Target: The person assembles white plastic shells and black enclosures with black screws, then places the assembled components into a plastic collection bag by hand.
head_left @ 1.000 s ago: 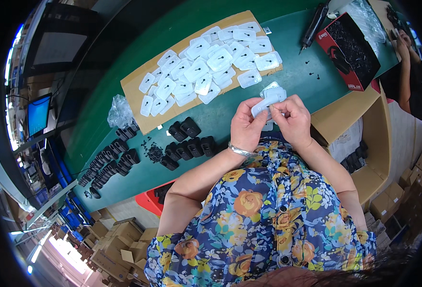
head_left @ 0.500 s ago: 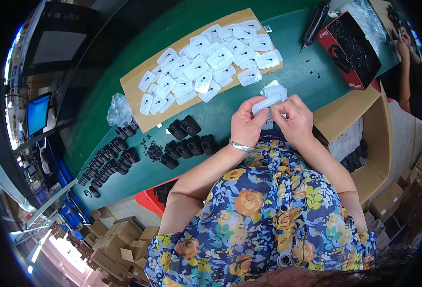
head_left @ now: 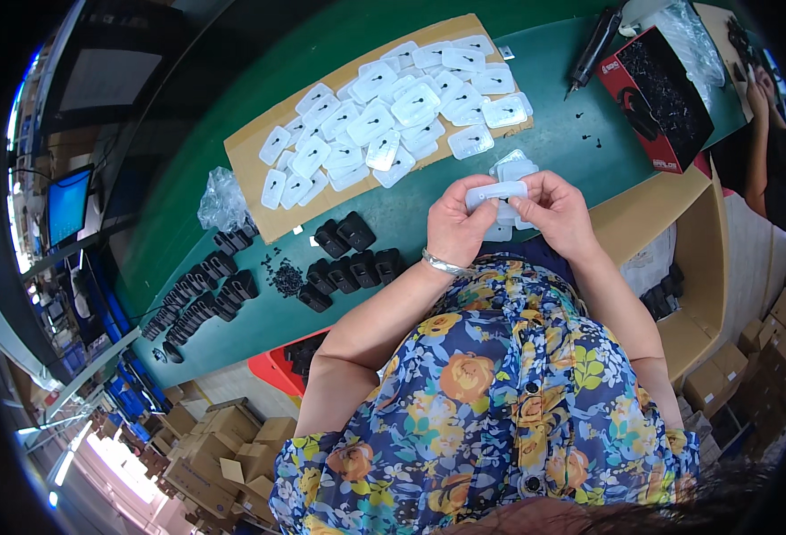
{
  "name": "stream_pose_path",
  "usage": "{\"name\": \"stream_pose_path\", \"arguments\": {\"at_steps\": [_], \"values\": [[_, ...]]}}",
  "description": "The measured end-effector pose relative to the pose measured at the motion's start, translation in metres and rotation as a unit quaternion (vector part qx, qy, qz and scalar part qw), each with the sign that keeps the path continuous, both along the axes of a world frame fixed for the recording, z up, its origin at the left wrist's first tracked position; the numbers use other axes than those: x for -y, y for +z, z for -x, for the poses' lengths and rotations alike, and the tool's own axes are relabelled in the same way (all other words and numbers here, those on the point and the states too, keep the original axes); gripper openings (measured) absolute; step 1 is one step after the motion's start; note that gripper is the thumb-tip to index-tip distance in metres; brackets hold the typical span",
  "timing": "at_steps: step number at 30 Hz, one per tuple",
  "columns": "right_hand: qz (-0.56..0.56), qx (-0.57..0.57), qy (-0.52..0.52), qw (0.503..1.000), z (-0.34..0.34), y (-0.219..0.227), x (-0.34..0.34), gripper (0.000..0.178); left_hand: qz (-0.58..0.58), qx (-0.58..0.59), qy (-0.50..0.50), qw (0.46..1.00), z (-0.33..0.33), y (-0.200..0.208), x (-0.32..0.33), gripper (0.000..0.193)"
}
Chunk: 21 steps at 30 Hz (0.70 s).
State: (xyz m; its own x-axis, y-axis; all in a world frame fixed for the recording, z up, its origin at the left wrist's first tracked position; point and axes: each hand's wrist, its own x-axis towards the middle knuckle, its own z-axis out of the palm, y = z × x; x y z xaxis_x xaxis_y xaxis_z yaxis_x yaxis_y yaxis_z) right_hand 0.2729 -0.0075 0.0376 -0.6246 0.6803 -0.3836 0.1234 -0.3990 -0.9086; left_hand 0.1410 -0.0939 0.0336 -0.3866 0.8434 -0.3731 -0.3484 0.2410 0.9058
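Close in front of my body, a flat white rounded piece (head_left: 494,192) is pinched between both hands. My left hand (head_left: 457,223) grips its left end, thumb on top, with a silver bracelet at the wrist. My right hand (head_left: 557,212) holds its right end, and the thumbs almost meet at the near edge. Several similar white pieces (head_left: 514,168) lie on the green table just beyond and under my hands. A large heap of white rounded pieces (head_left: 370,125), each with a small dark part at its middle, covers a cardboard sheet (head_left: 243,153) farther off.
Black housings (head_left: 355,270) and a pile of small black parts (head_left: 287,280) sit left on the table (head_left: 553,125). A red-and-black box (head_left: 656,98) of small dark parts and an electric screwdriver (head_left: 594,49) lie far right. An open carton (head_left: 718,259) stands at right; another person's arm (head_left: 756,152) shows beyond.
The white piece has turned from a slant to nearly level. My right hand has shifted slightly right and now grips its end; my left hand has moved a little.
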Motion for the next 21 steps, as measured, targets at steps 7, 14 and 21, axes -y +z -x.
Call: {"name": "stream_pose_path", "arguments": {"at_steps": [7, 14, 21], "values": [[0.055, 0.003, 0.024, 0.998, 0.022, -0.018, -0.005, 0.015, 0.034, -0.054, -0.020, 0.998, 0.025, -0.020, 0.004, 0.023], [0.004, 0.009, 0.035, 0.999, 0.071, -0.033, -0.055, 0.022, 0.077, -0.280, -0.086, 0.953, 0.081, -0.007, -0.034, 0.030], [-0.112, 0.050, -0.011, 0.992, 0.058, -0.031, -0.082, 0.025, 0.131, -0.440, -0.038, 0.888, 0.166, -0.039, -0.112, 0.030]]}}
